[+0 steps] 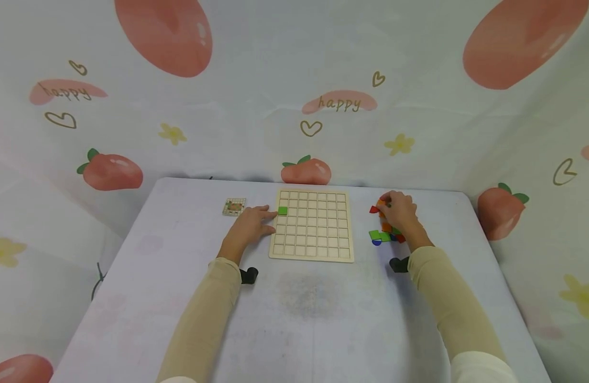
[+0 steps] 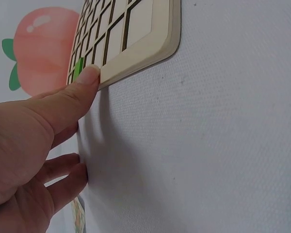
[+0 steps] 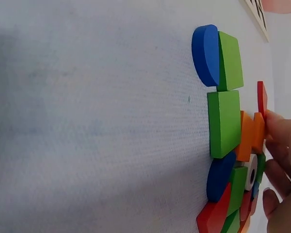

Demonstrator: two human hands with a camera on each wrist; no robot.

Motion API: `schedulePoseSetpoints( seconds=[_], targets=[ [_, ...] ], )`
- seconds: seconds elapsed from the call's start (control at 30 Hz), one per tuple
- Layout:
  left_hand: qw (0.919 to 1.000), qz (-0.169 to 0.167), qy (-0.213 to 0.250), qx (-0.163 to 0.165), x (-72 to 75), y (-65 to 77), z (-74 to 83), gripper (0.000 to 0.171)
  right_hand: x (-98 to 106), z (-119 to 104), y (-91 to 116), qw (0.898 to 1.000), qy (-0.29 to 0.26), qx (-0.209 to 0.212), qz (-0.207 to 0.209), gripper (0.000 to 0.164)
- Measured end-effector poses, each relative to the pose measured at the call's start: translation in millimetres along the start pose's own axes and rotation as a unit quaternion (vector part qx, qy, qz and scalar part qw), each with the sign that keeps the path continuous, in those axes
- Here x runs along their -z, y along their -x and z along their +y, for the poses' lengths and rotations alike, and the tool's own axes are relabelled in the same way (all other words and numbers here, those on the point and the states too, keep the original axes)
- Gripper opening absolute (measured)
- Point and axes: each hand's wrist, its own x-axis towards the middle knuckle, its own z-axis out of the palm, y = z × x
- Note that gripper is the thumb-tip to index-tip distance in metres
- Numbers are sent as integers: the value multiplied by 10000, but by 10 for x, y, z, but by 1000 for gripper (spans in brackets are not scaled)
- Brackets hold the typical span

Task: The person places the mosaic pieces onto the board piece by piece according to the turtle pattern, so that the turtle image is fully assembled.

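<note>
A pale wooden grid board [image 1: 311,259] lies on the table with one green square block [image 1: 283,211] in a cell at its left edge. My left hand [image 1: 251,226] rests beside that edge; in the left wrist view the thumb [image 2: 87,77] touches the board's rim and the fingers are loosely spread, holding nothing. Right of the board, my right hand [image 1: 400,210] reaches over a heap of coloured blocks. The right wrist view has its fingertips at a red piece [image 3: 262,97] and an orange block [image 3: 258,133]; whether they pinch one is hidden.
Green square blocks [image 3: 224,124], a blue half-round block [image 3: 205,56] and several other pieces lie at the heap's near side. A small patterned card [image 1: 234,206] lies left of the board. The white table [image 1: 313,330] meets a fruit-printed cloth [image 1: 256,106] at its back edge.
</note>
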Motion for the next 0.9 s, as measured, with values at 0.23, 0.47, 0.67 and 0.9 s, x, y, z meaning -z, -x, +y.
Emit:
schedulePoseSetpoints(
  seconds=[0.23, 0.47, 0.67, 0.9],
  targets=[
    [10000, 3, -4, -2, -8, -2, 1, 60, 5, 2, 5, 9998, -124, 118, 76, 29],
    [10000, -24, -8, 37, -7, -6, 2, 61, 28, -32, 30, 9959, -832, 329, 139, 28],
    [10000, -37, 42, 42, 4, 4, 8, 61, 6, -70, 18, 9909, -1227, 516, 186, 31],
    [9999, -58, 85, 46, 22, 9, 8, 61, -50, -162, -4, 9886, -1480, 270, 44, 34]
  ],
)
